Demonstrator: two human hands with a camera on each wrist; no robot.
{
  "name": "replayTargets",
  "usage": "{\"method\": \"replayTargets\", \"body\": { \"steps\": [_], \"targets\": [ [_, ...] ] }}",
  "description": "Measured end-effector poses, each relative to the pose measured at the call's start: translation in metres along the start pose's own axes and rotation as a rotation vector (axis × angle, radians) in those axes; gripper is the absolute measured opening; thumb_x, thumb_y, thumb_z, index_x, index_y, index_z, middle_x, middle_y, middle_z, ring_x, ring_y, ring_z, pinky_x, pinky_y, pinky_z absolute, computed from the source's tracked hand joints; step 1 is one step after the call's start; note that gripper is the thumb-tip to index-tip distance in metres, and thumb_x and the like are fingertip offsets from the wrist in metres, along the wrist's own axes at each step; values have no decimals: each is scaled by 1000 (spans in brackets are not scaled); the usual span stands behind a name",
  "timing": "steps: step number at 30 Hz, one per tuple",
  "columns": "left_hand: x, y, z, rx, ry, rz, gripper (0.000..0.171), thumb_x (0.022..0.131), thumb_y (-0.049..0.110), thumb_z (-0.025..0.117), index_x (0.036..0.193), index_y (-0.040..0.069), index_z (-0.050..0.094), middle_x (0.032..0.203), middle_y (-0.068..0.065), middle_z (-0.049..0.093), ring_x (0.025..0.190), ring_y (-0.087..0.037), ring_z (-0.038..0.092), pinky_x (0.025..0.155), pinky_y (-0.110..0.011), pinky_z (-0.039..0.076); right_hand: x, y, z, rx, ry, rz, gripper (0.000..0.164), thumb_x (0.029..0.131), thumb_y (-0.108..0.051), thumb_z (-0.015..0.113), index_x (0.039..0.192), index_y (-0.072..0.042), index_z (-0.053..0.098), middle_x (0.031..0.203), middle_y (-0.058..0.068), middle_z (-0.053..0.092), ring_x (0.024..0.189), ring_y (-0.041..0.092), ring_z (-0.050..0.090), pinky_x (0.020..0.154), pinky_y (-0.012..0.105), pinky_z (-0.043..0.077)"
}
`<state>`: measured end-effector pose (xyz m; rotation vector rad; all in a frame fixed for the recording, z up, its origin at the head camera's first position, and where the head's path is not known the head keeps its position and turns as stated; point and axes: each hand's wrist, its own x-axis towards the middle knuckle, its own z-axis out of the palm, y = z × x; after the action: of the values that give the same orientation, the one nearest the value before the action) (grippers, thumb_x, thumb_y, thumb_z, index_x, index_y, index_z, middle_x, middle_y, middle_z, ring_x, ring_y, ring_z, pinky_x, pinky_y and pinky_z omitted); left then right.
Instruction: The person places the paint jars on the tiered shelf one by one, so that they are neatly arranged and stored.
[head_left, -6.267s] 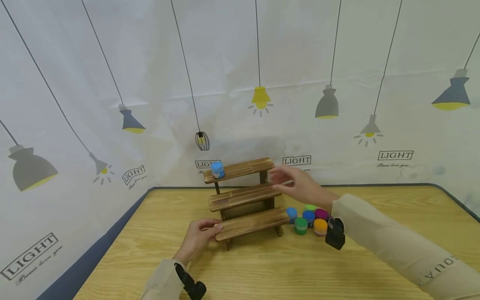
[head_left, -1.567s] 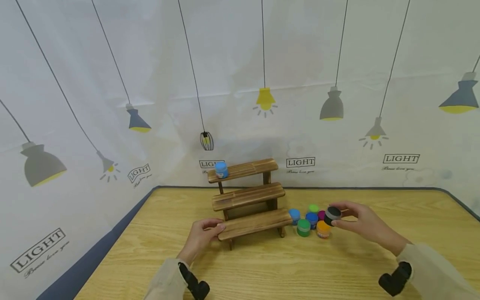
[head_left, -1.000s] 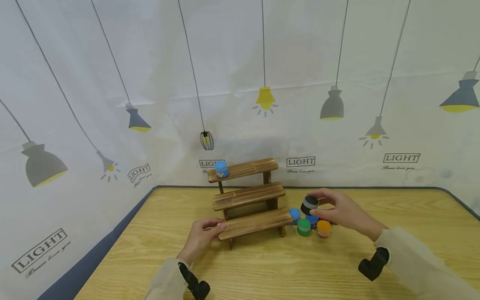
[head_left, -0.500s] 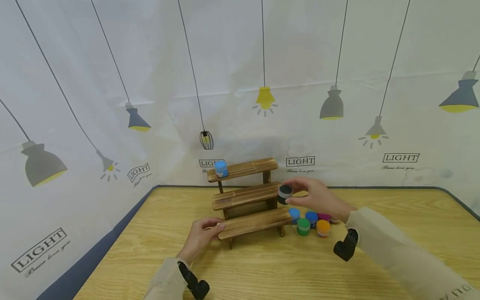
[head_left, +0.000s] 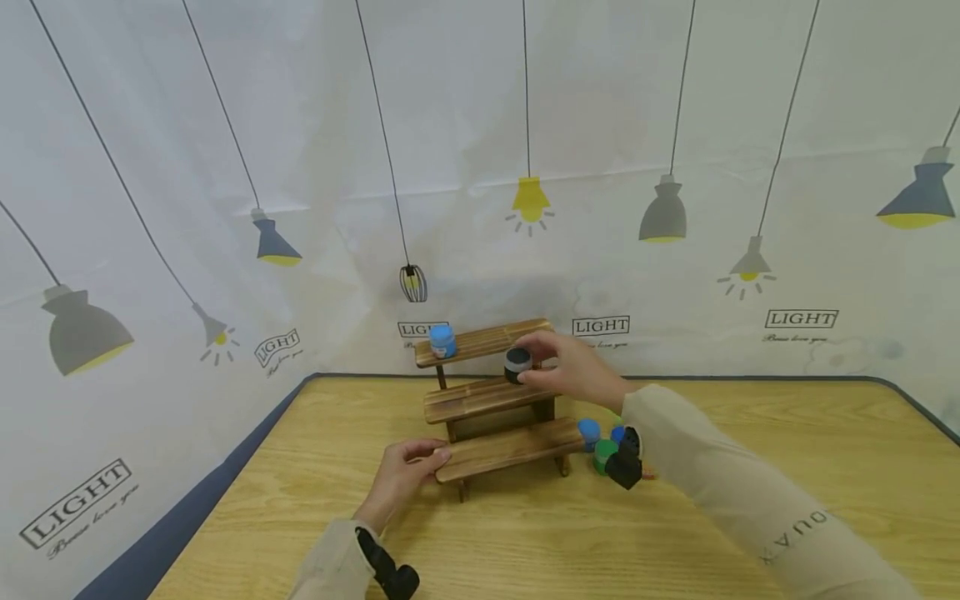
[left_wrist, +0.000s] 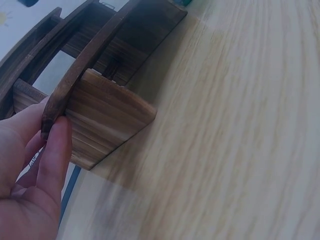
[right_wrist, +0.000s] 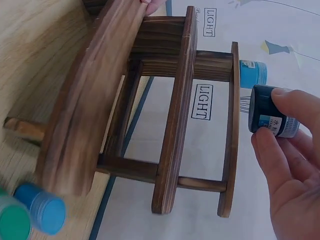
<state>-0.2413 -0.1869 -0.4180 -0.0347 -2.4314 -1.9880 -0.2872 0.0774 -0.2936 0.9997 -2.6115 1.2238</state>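
A three-tier wooden stand [head_left: 510,447] stands on the table. My left hand [head_left: 402,473] pinches the left end of its lowest shelf; the left wrist view shows thumb and fingers on both faces of that shelf [left_wrist: 75,80]. My right hand [head_left: 573,367] holds a black-lidded paint jar [head_left: 517,365] between thumb and fingers. In the head view this jar overlaps the gap between the top and middle shelves. The right wrist view shows the dark jar [right_wrist: 267,112] with a label, near the top shelf. A light blue paint jar [head_left: 442,342] sits at the left end of the top shelf.
To the right of the stand, several paint jars sit on the table, among them a light blue jar [head_left: 588,433] and a green jar [head_left: 604,457], partly hidden behind my right wrist and its camera [head_left: 624,467]. A printed cloth wall [head_left: 697,283] rises behind the table.
My right hand lifted the black-lidded jar from beside the jar group and carried it left and up to the stand's upper shelves. My left hand keeps its grip on the lowest shelf.
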Motion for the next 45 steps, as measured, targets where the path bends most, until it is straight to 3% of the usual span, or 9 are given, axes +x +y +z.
{"method": "replayTargets", "body": {
  "steps": [7, 19, 27, 33, 37, 41, 45],
  "targets": [
    [0, 0, 0, -2, 0, 5, 31, 81, 12, 65, 103, -9, 61, 92, -9, 60, 74, -12, 56, 64, -31, 51, 25, -3, 13, 23, 24, 8, 40, 81, -13, 66, 118, -4, 54, 100, 8, 60, 87, 19, 57, 73, 33, 47],
    [0, -3, -3, 29, -1, 10, 34, 81, 17, 66, 105, -6, 61, 95, -11, 61, 76, -14, 59, 63, -30, 51, 55, -3, 23, 50, 43, 72, 45, 82, -10, 64, 123, 0, 48, 110, 13, 57, 98, 24, 55, 82, 35, 45],
    [-3, 3, -1, 19, -22, 7, 33, 82, 15, 65, 105, -8, 60, 92, -10, 61, 73, -13, 58, 64, -32, 51, 62, 0, 23, 16, 45, 118, 47, 82, -9, 63, 125, 1, 46, 113, 14, 55, 101, 25, 53, 83, 36, 44],
    [1, -1, -2, 29, -16, 9, 33, 82, 16, 65, 105, -7, 61, 93, -10, 61, 75, -13, 58, 63, -30, 51, 67, -2, 23, -26, 48, 115, 46, 83, -10, 63, 125, 1, 47, 112, 15, 56, 101, 25, 53, 82, 36, 45],
    [-1, 4, -2, 30, -25, -1, 30, 82, 13, 64, 104, -8, 61, 93, -10, 61, 72, -13, 58, 63, -31, 51, 69, 1, 25, -40, 42, 102, 45, 82, -9, 64, 123, 0, 49, 109, 14, 57, 98, 24, 55, 80, 34, 46],
    [-6, 13, -2, 35, -28, 6, 28, 83, 9, 62, 103, -10, 60, 92, -12, 61, 72, -14, 58, 63, -31, 51, 69, 5, 26, -13, 47, 90, 44, 82, -9, 63, 123, 0, 49, 109, 14, 57, 98, 24, 55, 81, 35, 46],
    [-4, 8, -1, 26, -22, 4, 29, 82, 10, 63, 104, -9, 61, 93, -12, 61, 73, -13, 58, 63, -31, 51, 68, 8, 28, 30, 55, 93, 46, 82, -9, 63, 124, 0, 48, 111, 14, 56, 100, 24, 54, 81, 35, 46]
  ]
}}
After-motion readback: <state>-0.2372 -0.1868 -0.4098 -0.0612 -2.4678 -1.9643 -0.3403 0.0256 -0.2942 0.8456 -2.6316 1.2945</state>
